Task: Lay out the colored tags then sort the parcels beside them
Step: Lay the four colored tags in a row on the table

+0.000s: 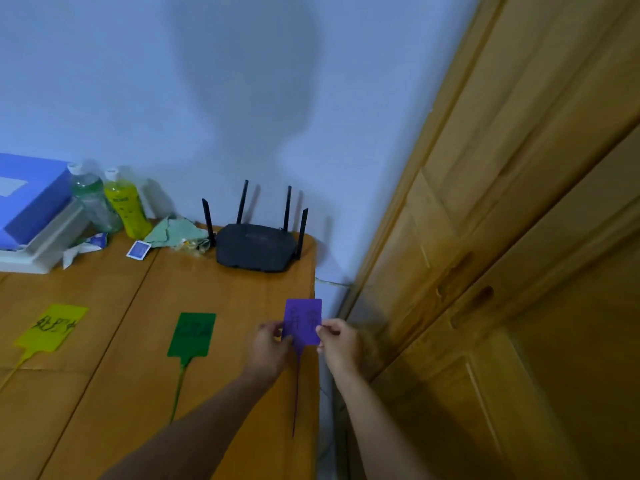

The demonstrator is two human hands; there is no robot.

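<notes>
A purple tag with dark writing is held over the right edge of the wooden table. My left hand pinches its left side and my right hand pinches its right side. Its thin purple tail hangs down between my wrists. A green tag lies flat on the table to the left, its tail pointing toward me. A yellow tag with black writing lies further left. No parcels are in view.
A black router with antennas stands at the back of the table. Two bottles, a crumpled green cloth, a small blue packet and a blue box sit at the back left. Wooden wardrobe doors stand at the right.
</notes>
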